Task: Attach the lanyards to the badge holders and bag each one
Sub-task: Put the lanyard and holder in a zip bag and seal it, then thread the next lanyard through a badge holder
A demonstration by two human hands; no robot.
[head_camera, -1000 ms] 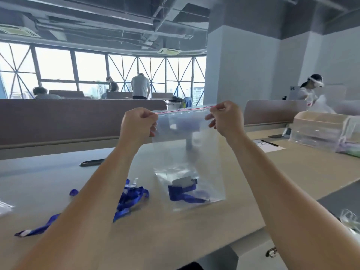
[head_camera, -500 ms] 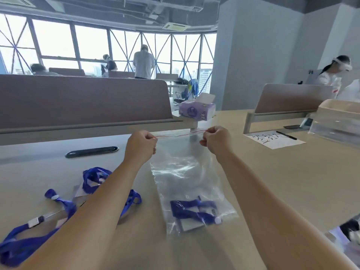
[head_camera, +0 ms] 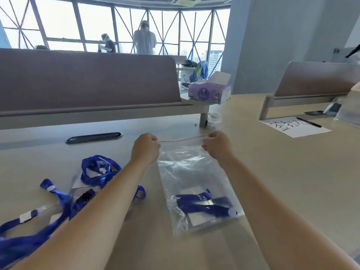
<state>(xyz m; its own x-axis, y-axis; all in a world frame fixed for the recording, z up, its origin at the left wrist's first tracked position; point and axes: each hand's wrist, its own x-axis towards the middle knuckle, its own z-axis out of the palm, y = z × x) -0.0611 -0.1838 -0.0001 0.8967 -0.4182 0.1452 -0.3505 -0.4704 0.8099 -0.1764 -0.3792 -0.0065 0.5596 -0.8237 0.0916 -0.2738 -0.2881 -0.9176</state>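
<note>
Left hand (head_camera: 145, 149) and right hand (head_camera: 217, 146) each pinch one top corner of a clear plastic bag (head_camera: 185, 166). Their fingers are curled tight on the red zip strip (head_camera: 181, 140), which is stretched taut between them just above the counter (head_camera: 272, 172). That pale counter fills most of the view, and a long brown divider (head_camera: 87, 78) stands along its far side to the left. The bag slopes down from the hands toward the person, its lower end lying flat on the counter between the two forearms. Inside that lower end sits a blue lanyard (head_camera: 204, 208), folded over a badge holder (head_camera: 196, 218) with a white card showing. Left of the left forearm a heap of loose lanyards (head_camera: 97, 172) sprawls over the counter, also blue, with more holders mixed in and partly hidden under the straps. Beyond the hands a purple tissue box (head_camera: 209, 93) rests on the shelf at the divider's end. Off to the right lies a sheet of paper (head_camera: 296, 126) with black brush marks, a pen (head_camera: 308, 122) across its far edge. A black oval slot (head_camera: 94, 137) is set into the counter left of the hands, and a small clear jar (head_camera: 214, 118) stands just beyond the right hand.
</note>
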